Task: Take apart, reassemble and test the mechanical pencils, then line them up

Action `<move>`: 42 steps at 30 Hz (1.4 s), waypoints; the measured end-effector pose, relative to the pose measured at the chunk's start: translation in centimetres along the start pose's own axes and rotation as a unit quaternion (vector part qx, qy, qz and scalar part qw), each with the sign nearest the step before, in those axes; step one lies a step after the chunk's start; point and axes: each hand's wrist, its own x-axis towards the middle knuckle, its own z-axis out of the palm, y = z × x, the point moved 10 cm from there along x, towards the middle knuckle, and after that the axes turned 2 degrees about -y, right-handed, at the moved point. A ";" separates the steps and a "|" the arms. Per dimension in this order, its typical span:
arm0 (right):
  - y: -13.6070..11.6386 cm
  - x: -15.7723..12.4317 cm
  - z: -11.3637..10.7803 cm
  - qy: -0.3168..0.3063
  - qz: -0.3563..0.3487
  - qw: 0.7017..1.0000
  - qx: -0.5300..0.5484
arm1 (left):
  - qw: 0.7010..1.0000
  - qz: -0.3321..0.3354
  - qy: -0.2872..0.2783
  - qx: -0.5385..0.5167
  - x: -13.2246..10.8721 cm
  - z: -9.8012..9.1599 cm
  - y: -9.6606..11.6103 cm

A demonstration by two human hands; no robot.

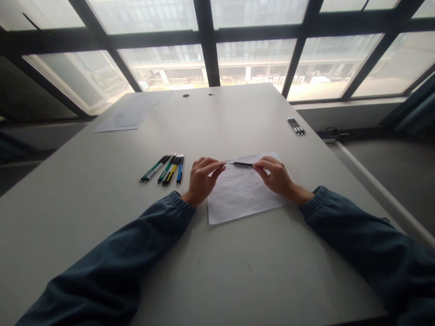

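Observation:
Above a sheet of paper with faint marks (234,206), my right hand (277,176) pinches the right end of a slim black pen (243,164). The pen lies level, and its thin tip points left toward my other hand. Thumb and fingertips of my left hand (204,176) are pressed together close to that tip, around something small and dark that I cannot make out. Left of this hand, several pens with green, yellow and blue barrels (170,170) lie side by side on the white table (102,199).
Several black pens (297,126) lie in a row near the table's right edge. More paper sheets (124,115) rest at the far left. Two round dark spots, one of them a hole-like disc (185,95), show at the far end. Dark-framed windows (256,61) stand beyond.

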 end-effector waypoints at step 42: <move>-1.3 0.0 0.1 -0.020 -0.042 0.999 0.014 | 0.991 0.052 -0.054 -0.110 0.1 1.3 1.7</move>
